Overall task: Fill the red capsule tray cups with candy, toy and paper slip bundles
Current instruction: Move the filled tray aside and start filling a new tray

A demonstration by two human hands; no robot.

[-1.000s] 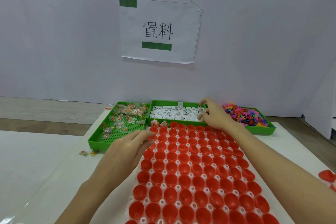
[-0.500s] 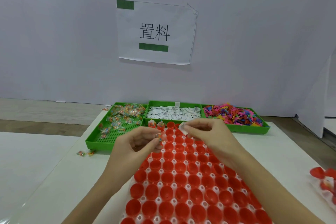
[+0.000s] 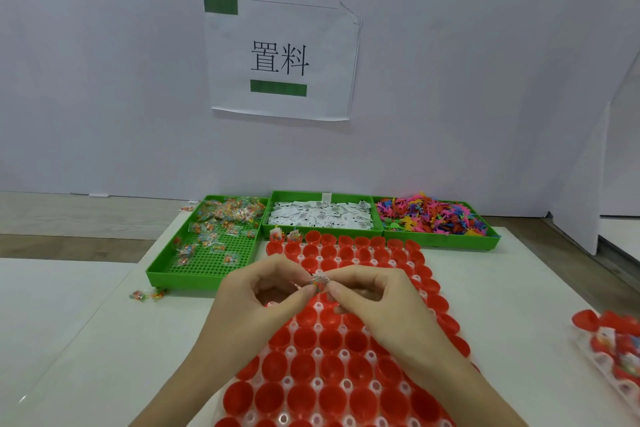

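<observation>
Three green plastic bins (image 3: 207,274) sit behind one red capsule tray (image 3: 346,374); left hand (image 3: 256,302) and right hand (image 3: 377,298), fingers curled, pinch one small candy-and-paper bundle (image 3: 319,281) together.

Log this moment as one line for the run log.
step: bundling | hands: left and right pinch one bundle over red tray | filled: two far-left cups | rest: empty

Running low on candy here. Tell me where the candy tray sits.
In the head view the candy tray sits far left on the table, beside the paper slip tray and just left of the red capsule tray.
</observation>
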